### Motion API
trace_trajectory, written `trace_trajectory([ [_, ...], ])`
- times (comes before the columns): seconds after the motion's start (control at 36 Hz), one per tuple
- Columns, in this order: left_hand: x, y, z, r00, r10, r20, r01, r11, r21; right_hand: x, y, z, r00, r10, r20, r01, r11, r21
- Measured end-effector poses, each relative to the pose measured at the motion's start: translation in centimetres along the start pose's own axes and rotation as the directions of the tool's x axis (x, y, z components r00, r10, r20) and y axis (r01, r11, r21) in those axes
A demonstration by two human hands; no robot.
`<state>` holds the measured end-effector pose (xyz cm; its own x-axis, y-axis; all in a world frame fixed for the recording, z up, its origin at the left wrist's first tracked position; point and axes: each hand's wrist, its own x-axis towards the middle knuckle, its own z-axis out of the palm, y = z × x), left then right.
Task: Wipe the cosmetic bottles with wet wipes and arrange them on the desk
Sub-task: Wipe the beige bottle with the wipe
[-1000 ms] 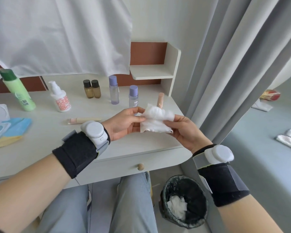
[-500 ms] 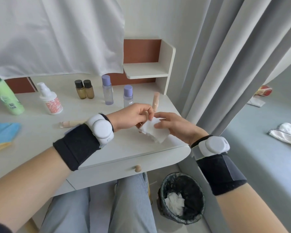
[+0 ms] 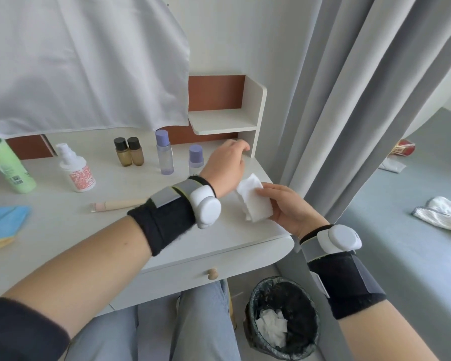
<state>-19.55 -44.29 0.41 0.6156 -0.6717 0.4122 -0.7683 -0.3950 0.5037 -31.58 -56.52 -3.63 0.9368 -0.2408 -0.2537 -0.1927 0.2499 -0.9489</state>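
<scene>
Wet wipe (image 3: pixel 254 201) pinched between thumb and fingers of right hand (image 3: pixel 289 207) at desk's (image 3: pixel 63 230) 3 o'clock, probably kept ready; left hand (image 3: pixel 227 165) at 1 o'clock, fingers curled, grasp indiscernible.

Single view, head-worn, wide-angle. Lens sits above the seated person's lap and faces forward and down over the tabletop (image 3: pixel 63 230).

Both forearms enter from the bottom edge. Left hand (image 3: pixel 227 165) and right hand (image 3: pixel 289 207) sit mid-frame, close to the lens, at arm's reach.

The tabletop's front edge crosses the lower middle, and its front right corner falls right of centre. Its left part is cut by the frame. The shelf (image 3: pixel 224 121) at its back right corner sits in the upper middle.

The bin (image 3: pixel 284 321) below the front edge is seen almost from straight above. The curtain (image 3: pixel 349 100) fills the upper right.
</scene>
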Motion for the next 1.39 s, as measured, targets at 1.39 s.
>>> trace_trajectory([
  [1.39,-12.5,-12.0,-13.1,0.87,-0.374,0.32,0.488,0.562,-0.668,2.1,2.1,18.5,0.984,-0.173,0.037,0.171,0.983,0.06],
])
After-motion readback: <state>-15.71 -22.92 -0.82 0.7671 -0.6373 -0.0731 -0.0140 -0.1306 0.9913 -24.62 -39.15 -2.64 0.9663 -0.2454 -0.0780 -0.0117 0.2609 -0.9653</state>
